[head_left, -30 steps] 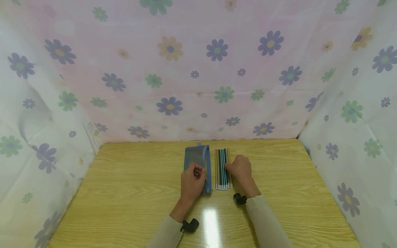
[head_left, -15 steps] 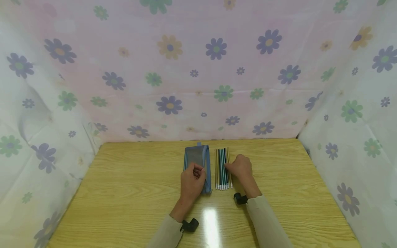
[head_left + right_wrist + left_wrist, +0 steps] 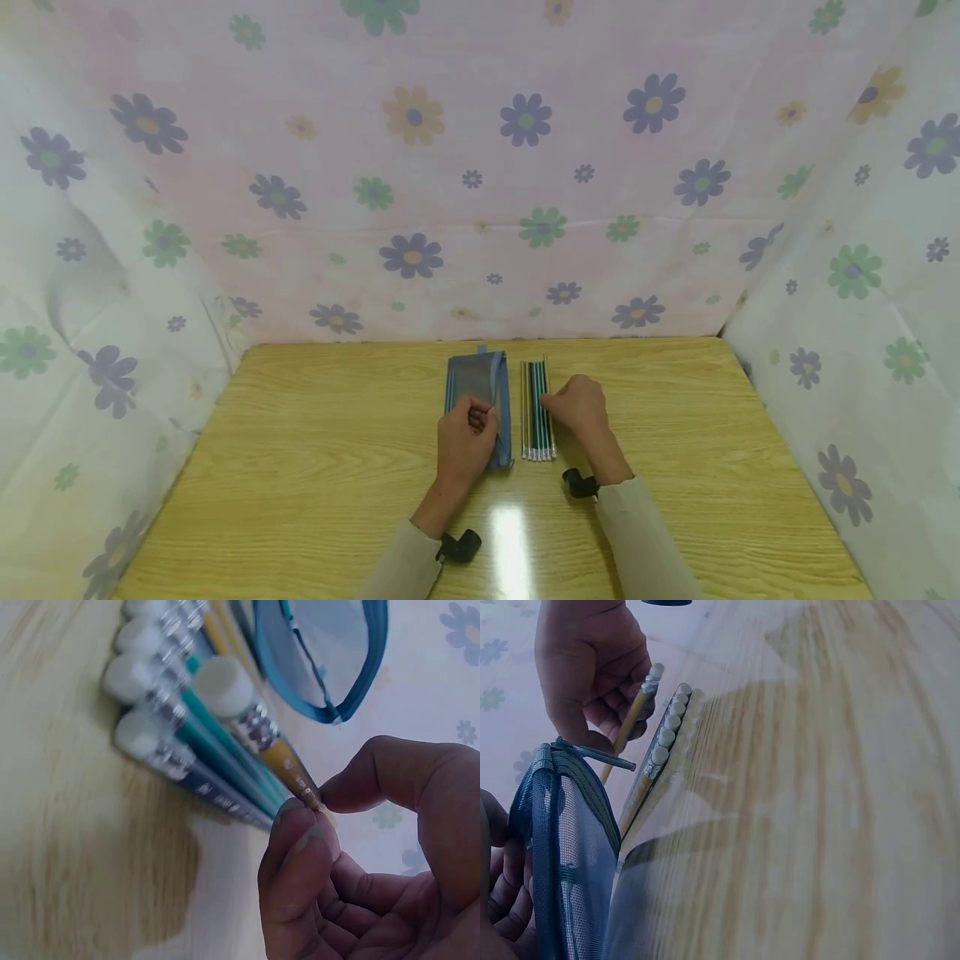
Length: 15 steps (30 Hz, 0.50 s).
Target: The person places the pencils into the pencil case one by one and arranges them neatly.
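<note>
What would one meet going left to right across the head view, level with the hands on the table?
Blue mesh zippered pouch → row of slender gold, dark and green pencils with white erasers → right hand. Left hand omitted: it overlaps the pouch.

A yellowish wood-grained bench (image 3: pixel 322 433) carries a long white glare streak (image 3: pixel 512 550) on its nearer part. Behind the bench's far edge hangs a pale pink fabric backdrop (image 3: pixel 465 196), printed with purple, green and orange flowers (image 3: pixel 412 259). Along the bench's left side runs a whitish floral sheet (image 3: pixel 63 308), visibly creased; along its right side, a matching floral sheet (image 3: pixel 881 312) carries similar blooms.
</note>
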Each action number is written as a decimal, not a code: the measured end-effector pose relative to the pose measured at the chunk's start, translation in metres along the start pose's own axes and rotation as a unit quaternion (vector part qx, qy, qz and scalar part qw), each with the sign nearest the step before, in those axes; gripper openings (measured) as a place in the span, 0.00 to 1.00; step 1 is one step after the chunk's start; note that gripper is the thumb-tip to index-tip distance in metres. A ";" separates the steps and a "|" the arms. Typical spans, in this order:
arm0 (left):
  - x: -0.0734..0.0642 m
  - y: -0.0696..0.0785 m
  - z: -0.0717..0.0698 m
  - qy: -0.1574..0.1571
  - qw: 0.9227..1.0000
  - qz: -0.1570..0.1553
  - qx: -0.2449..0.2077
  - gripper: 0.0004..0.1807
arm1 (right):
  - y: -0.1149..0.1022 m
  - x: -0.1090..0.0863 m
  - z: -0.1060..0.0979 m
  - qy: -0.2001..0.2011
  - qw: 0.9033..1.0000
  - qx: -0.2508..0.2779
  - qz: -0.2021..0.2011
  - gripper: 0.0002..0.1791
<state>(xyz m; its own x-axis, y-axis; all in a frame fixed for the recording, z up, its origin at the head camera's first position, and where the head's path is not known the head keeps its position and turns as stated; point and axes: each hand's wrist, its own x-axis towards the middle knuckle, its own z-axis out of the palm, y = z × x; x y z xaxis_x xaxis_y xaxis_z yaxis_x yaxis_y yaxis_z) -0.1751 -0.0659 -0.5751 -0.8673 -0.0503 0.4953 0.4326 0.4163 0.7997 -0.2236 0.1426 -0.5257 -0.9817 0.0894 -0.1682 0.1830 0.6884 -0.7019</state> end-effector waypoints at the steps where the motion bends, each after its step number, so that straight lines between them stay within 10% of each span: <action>1: 0.000 0.000 0.000 0.000 1.000 -0.001 0.000 0.04 | -0.001 0.000 0.000 0.001 1.000 0.002 -0.005 0.30; 15: 0.002 0.002 0.001 -0.004 1.000 -0.012 -0.005 0.03 | -0.013 -0.004 0.007 -0.007 0.998 0.052 -0.047 0.31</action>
<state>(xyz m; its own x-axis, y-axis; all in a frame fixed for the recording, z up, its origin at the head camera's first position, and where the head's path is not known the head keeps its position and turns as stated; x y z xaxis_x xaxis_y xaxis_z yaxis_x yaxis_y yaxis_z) -0.1767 -0.0639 -0.5727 -0.8799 -0.0527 0.4722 0.4130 0.4067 0.8149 -0.2220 0.1288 -0.5208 -0.9941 0.0173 -0.1068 0.0948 0.6150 -0.7828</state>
